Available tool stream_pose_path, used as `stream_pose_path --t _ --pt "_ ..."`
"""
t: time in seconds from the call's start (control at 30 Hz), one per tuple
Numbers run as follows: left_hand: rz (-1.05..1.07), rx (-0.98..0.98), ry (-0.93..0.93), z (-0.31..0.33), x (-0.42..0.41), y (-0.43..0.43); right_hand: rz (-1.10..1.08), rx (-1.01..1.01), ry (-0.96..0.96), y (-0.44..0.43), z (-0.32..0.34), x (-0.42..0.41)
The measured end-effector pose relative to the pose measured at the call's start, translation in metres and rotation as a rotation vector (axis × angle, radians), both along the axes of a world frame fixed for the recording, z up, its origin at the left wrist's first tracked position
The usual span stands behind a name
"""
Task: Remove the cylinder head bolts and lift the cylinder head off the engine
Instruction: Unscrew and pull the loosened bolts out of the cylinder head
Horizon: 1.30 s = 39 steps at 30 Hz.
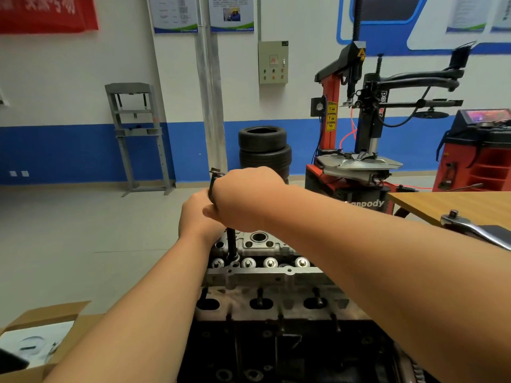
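Bolt (pixel 231 244) half out of head (pixel 265 261), both hands' fingers seemingly clamping it; risking binding or dropping if tilting while pulling.

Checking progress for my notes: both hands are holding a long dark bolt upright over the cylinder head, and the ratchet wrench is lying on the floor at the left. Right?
Not quite. The head view shows the ratchet wrench on the wooden table at the right, not on the floor. The rest holds: left hand and right hand grip the long dark bolt upright over the cylinder head.
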<state>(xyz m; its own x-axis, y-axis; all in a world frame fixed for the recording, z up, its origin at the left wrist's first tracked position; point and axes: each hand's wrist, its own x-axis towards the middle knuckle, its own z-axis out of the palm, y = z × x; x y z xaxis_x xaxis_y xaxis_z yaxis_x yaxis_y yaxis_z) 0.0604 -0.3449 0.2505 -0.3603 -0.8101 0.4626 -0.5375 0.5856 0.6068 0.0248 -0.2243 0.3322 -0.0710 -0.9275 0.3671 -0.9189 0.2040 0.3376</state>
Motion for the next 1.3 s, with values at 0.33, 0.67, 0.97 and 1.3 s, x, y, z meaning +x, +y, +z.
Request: stream_pose_path --t 0.33,0.67,0.97,1.3 --pt "-0.124 0.125 0.450 0.058 0.042 0.030 0.012 -0.683 -1.545 0.032 -0.016 -0.093" --pt "-0.036 0.166 -0.610 0.026 0.041 0.072 -0.200 -0.750 -1.925 0.040 -0.067 -0.128" --pt "0.018 0.117 -0.586 0.029 0.034 0.077 -0.074 -0.694 -1.614 0.049 -0.073 -0.116" --pt "-0.217 0.515 0.822 0.046 0.054 0.045 -0.074 -0.669 -1.527 0.047 -0.073 -0.114"
